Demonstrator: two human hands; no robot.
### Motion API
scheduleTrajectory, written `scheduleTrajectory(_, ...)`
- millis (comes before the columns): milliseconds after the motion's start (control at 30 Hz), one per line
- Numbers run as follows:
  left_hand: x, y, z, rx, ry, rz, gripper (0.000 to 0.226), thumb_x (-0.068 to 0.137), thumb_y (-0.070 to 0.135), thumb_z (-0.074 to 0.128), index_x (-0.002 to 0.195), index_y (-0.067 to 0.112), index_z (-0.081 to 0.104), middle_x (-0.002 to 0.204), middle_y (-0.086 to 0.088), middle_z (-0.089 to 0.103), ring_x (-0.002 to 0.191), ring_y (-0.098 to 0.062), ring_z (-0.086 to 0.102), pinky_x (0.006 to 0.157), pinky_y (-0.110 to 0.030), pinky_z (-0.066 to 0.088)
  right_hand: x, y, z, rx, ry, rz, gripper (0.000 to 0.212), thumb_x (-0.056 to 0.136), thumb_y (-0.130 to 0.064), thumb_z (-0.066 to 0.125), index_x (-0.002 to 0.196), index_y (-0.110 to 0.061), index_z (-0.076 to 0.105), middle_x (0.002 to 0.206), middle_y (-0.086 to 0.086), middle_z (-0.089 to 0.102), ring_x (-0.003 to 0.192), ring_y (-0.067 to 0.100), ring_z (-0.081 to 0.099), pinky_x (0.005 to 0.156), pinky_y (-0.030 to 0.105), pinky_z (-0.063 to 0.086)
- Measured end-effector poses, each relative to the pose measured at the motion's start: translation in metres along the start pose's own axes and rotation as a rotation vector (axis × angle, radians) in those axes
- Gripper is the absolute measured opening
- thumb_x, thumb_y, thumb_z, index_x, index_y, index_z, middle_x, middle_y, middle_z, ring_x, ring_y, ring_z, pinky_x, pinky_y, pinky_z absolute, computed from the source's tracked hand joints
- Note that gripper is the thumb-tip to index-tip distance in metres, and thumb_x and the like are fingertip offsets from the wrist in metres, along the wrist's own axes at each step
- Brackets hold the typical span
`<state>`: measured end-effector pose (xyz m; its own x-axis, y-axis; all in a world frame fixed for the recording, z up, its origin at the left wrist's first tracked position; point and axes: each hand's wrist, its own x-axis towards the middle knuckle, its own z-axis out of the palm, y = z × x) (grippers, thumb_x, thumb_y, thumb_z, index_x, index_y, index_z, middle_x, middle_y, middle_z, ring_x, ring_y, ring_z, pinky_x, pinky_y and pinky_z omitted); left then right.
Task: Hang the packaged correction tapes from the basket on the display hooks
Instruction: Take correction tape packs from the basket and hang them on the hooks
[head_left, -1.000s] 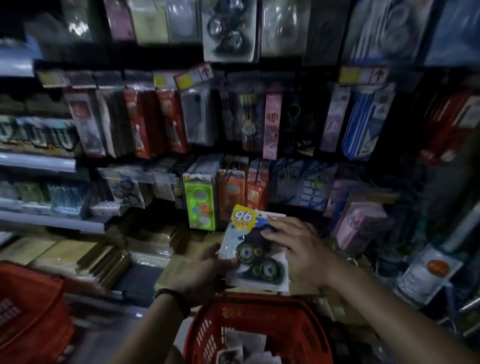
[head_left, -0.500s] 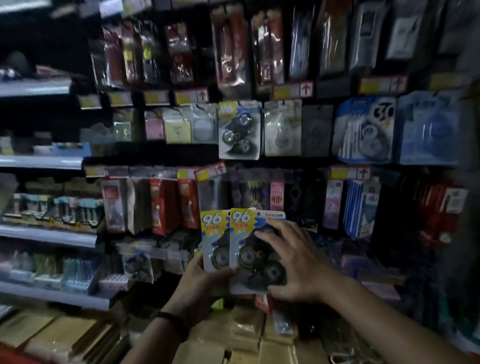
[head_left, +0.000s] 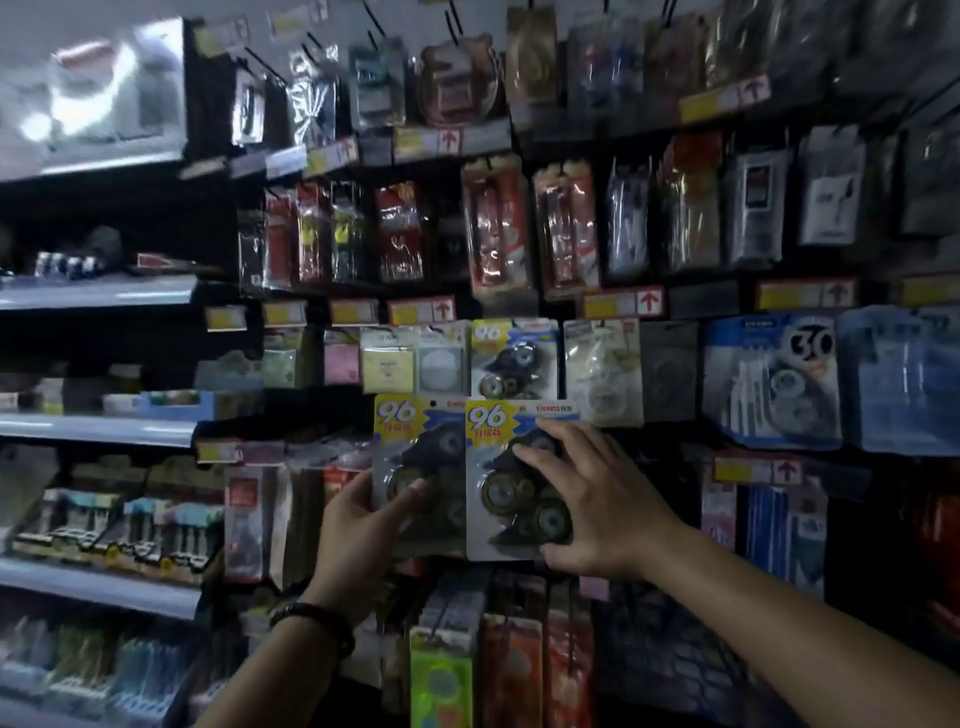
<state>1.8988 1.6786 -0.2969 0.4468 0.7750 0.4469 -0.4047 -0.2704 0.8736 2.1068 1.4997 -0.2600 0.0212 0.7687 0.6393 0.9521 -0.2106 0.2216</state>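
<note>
left hand (head_left: 358, 525) gripping the left pack (head_left: 415, 441), thumb over its front, right hand (head_left: 602, 504) clamped round the right pack (head_left: 493, 452), both say "96" on yellow, matching hanging pack (head_left: 511, 358) just above, blue pack (head_left: 769, 384) marked "30" off right

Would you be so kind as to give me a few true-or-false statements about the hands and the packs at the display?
1. The left hand and the right hand each hold one "96" correction tape pack, the left pack and the right pack. True.
2. A matching hanging pack is on the display just above them. True.
3. The blue "30" pack hangs to the left of the hanging pack. False: it hangs to its right.
4. The left wrist is bare. False: it wears a dark bracelet.
</note>
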Motion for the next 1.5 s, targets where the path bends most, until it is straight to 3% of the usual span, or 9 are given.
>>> scheduleTrajectory(100, 0.027, 0.011, -0.004, 0.092, 0.103, 0.147, 0.019, 0.09, 0.017, 0.082, 0.108, 0.016, 0.076, 0.099, -0.006, 0.083, 0.097, -0.028, 0.08, 0.084, -0.046, 0.065, 0.03, 0.005, -0.002, -0.059, 0.028, -0.001, 0.111, 0.062, -0.065, 0.073, 0.16, -0.029, 0.036, 0.165, 0.009, 0.026, 0.151, 0.032, 0.026, 0.119, 0.05, 0.038)
scheduleTrajectory(233, 0.053, 0.027, -0.006, 0.141, 0.224, 0.28, 0.027, 0.084, 0.039, 0.086, 0.104, 0.024, 0.075, 0.098, 0.0, 0.082, 0.097, -0.022, 0.079, 0.089, -0.057, 0.063, 0.069, 0.008, -0.007, -0.141, 0.034, 0.006, 0.11, 0.066, -0.064, 0.075, 0.162, -0.029, 0.032, 0.167, 0.009, 0.022, 0.153, 0.031, 0.022, 0.12, 0.049, 0.038)
scheduleTrajectory(533, 0.07, 0.03, 0.0, 0.08, 0.19, 0.309, 0.02, 0.09, 0.023, 0.082, 0.109, 0.023, 0.073, 0.102, 0.002, 0.081, 0.097, -0.016, 0.078, 0.087, -0.049, 0.065, 0.121, 0.021, -0.001, -0.264, -0.032, 0.099, 0.11, 0.075, -0.061, 0.079, 0.164, -0.025, 0.023, 0.17, 0.013, 0.011, 0.155, 0.034, 0.011, 0.124, 0.052, 0.029)
scheduleTrajectory(733, 0.072, 0.018, 0.002, 0.057, 0.151, 0.313, 0.02, 0.091, 0.017, 0.08, 0.109, 0.022, 0.074, 0.1, 0.002, 0.082, 0.091, -0.01, 0.079, 0.07, -0.024, 0.063, 0.137, 0.027, 0.004, -0.326, 0.005, 0.152, 0.108, 0.078, -0.052, 0.08, 0.164, -0.022, 0.022, 0.171, 0.017, 0.007, 0.157, 0.039, 0.007, 0.125, 0.054, 0.027)
scheduleTrajectory(867, 0.075, 0.013, 0.004, 0.041, 0.133, 0.281, 0.02, 0.091, 0.017, 0.08, 0.11, 0.02, 0.074, 0.101, 0.001, 0.082, 0.093, -0.013, 0.079, 0.075, -0.032, 0.064, 0.147, 0.033, 0.006, -0.34, -0.025, 0.158, 0.109, 0.077, -0.052, 0.079, 0.164, -0.021, 0.02, 0.17, 0.018, 0.006, 0.156, 0.039, 0.008, 0.126, 0.053, 0.026)
scheduleTrajectory(1033, 0.078, 0.005, 0.007, 0.011, 0.093, 0.268, 0.023, 0.091, 0.014, 0.08, 0.113, 0.015, 0.073, 0.102, -0.003, 0.082, 0.093, -0.014, 0.08, 0.069, -0.025, 0.064, 0.153, 0.037, 0.011, -0.35, -0.065, 0.193, 0.113, 0.076, -0.059, 0.076, 0.166, -0.024, 0.017, 0.17, 0.015, 0.008, 0.155, 0.037, 0.01, 0.125, 0.05, 0.025)
scheduleTrajectory(1200, 0.083, -0.007, 0.012, 0.048, 0.111, 0.278, 0.016, 0.089, 0.012, 0.083, 0.102, 0.012, 0.075, 0.094, -0.006, 0.082, 0.09, -0.021, 0.08, 0.07, -0.031, 0.064, 0.155, 0.042, 0.019, -0.376, -0.081, 0.21, 0.108, 0.078, -0.041, 0.083, 0.164, -0.023, 0.02, 0.171, 0.017, 0.006, 0.154, 0.038, 0.014, 0.123, 0.05, 0.029)
scheduleTrajectory(1400, 0.082, -0.012, 0.015, 0.016, 0.072, 0.212, 0.017, 0.09, 0.012, 0.082, 0.106, 0.011, 0.075, 0.097, -0.007, 0.082, 0.091, -0.024, 0.081, 0.077, -0.045, 0.067, 0.162, 0.046, 0.026, -0.317, -0.127, 0.237, 0.094, 0.086, -0.026, 0.078, 0.162, -0.015, 0.025, 0.173, 0.019, -0.003, 0.157, 0.039, 0.012, 0.122, 0.05, 0.033)
scheduleTrajectory(1500, 0.083, -0.015, 0.018, -0.009, 0.075, 0.177, 0.019, 0.09, 0.015, 0.082, 0.107, 0.012, 0.075, 0.098, -0.006, 0.082, 0.092, -0.023, 0.081, 0.078, -0.048, 0.067, 0.156, 0.038, 0.025, -0.221, -0.068, 0.224, 0.075, 0.092, -0.025, 0.065, 0.158, -0.014, 0.031, 0.173, 0.018, 0.004, 0.158, 0.036, 0.012, 0.119, 0.051, 0.037)
